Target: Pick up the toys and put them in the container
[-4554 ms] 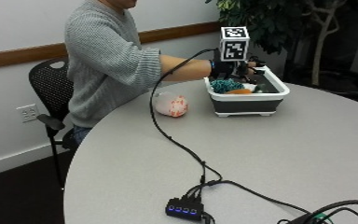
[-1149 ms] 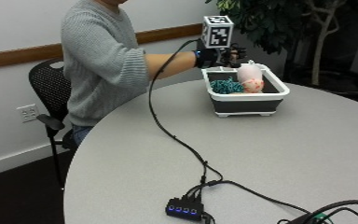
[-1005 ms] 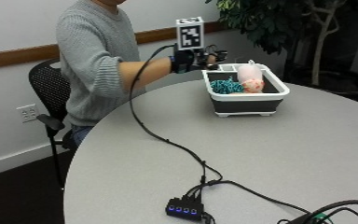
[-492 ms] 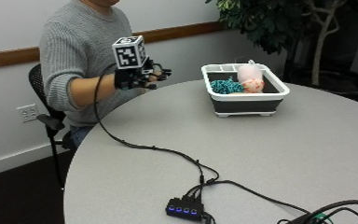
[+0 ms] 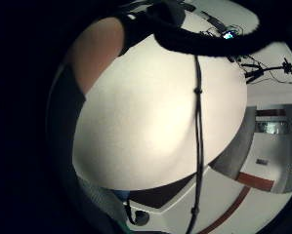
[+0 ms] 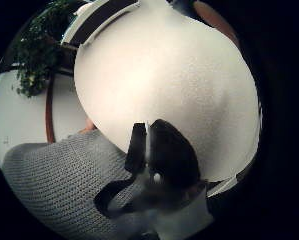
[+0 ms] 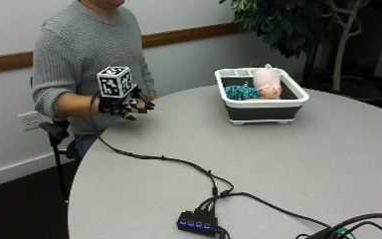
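A round grey table (image 7: 350,164) stands in a room with a white wall, a wooden rail along it, and a plant (image 7: 290,22) in the corner behind. On the far side of the table sits the container (image 7: 262,110), white at the rim and dark at the walls, and the toys are inside it: a teal one (image 7: 242,91) lying low by the near wall, and a pink one (image 7: 268,83) that stands higher, above the rim, with a clear pale part on top. I see no toy on the table itself, so I judge that the picking is finished — nothing more seems to wait outside the container. The right hand (image 7: 126,105) is well apart from the container, held above the table edge close to the person's body, and it carries nothing; the fingers hang loosely curled, relaxed, and both palm views look down on bare table top only. This fits a hand that is resting, because it has no reason to be near the container now. The other hand is mostly hidden behind the glove, and I cannot tell what it does. A small hub (image 7: 197,222) with blue lights lies at the near edge — it is away from the working side. No brand, label or readable writing is visible on the container, the toys or the hub.
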Tool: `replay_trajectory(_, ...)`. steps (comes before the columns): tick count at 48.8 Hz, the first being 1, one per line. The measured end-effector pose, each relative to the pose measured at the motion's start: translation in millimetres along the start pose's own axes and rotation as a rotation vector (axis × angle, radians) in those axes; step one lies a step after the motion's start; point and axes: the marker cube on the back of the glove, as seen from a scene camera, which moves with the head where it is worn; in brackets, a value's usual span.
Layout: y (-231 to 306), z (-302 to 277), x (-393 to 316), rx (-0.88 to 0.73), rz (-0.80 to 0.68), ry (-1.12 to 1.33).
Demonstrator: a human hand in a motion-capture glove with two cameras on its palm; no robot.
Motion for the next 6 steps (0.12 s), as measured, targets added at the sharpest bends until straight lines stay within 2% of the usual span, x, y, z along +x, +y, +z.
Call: replay_trajectory(6, -5.0, -2.2, 5.7, 0.018, 0.010, 0.014)
